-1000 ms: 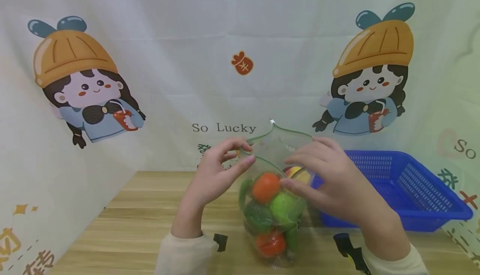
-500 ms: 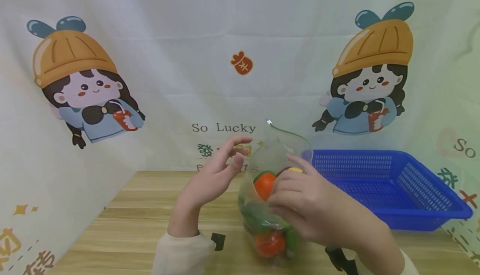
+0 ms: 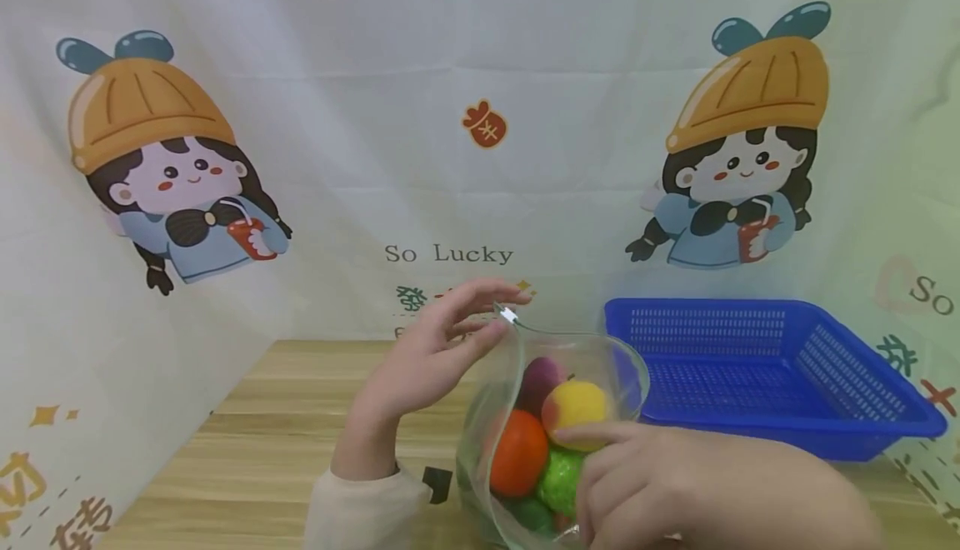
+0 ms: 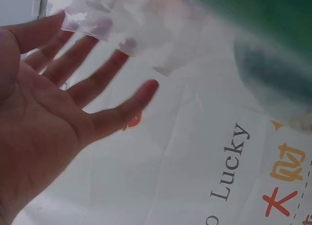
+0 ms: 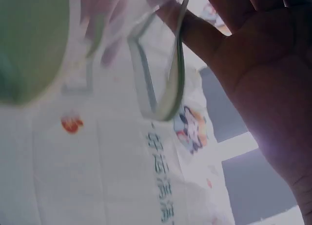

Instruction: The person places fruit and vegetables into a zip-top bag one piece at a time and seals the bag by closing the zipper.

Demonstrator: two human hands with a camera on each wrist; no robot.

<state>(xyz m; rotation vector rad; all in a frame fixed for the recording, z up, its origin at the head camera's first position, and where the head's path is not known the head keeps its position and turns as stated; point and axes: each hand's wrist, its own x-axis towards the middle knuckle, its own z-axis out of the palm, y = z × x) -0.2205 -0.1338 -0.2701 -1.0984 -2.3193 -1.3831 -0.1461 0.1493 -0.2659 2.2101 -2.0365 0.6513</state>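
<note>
A see-through zip bag (image 3: 498, 417) with a green-edged rim and white slider stands filled with fruit and vegetables, its mouth tipped toward me. Inside lie a yellow-red peach (image 3: 577, 408), an orange-red tomato (image 3: 519, 454), a round purple thing (image 3: 542, 383), a bumpy light-green one (image 3: 558, 479) and darker green ones below. My left hand (image 3: 442, 350) touches the rim beside the slider, its fingers mostly straight (image 4: 92, 84). At the near right rim, my right hand (image 3: 652, 483) curls its lower fingers while the index finger stretches across the opening over the peach; its thumb (image 5: 195, 32) meets the rim.
Behind the bag on the right stands a blue plastic basket (image 3: 825, 429) with perforated walls. The wood-grain tabletop (image 3: 262, 433) extends to the left. A printed cloth (image 3: 375, 117) hangs behind, and a small black piece (image 3: 437, 483) shows beside the left sleeve.
The right hand has moved down and toward me. With it, the bag's mouth has tipped forward and widened, showing more of the contents. The slider has dropped to the left hand's fingertips.
</note>
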